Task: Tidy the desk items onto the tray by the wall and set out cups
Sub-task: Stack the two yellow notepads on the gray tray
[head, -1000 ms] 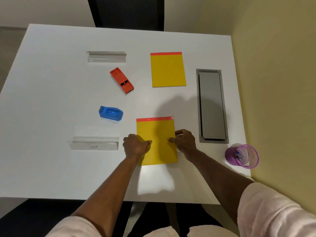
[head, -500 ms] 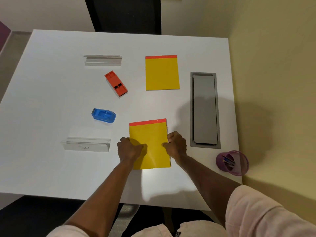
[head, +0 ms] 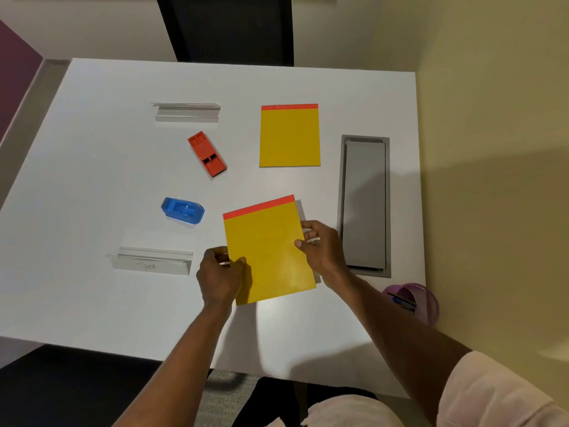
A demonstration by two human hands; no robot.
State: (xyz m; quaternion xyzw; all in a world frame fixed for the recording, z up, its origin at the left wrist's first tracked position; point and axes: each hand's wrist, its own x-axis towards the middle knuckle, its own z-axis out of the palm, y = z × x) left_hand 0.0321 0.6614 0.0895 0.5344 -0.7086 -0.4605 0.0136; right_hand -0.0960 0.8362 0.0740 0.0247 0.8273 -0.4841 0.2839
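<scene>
Both hands hold the near yellow notepad [head: 268, 251], which has a red strip along its top. My left hand [head: 220, 277] pinches its lower left edge. My right hand [head: 320, 249] pinches its right edge. The pad is tilted a little and its shadow shows along the right side, so it looks lifted off the white desk [head: 92, 180]. A second yellow notepad [head: 289, 137] lies flat further back. To the right, by the yellow wall, lies the long grey tray [head: 365, 204]. An orange stapler [head: 207, 154] and a blue tape dispenser [head: 183, 210] lie to the left.
Two clear acrylic sign holders lie on the desk, one at the back [head: 186, 112], one near my left hand [head: 151, 261]. A purple pen cup [head: 414, 302] with pens stands at the desk's right front corner. A dark chair back [head: 228, 26] is behind the desk.
The near notepad has come up off the desk and turned slightly anticlockwise, held by both hands. My right hand has moved up along its right edge.
</scene>
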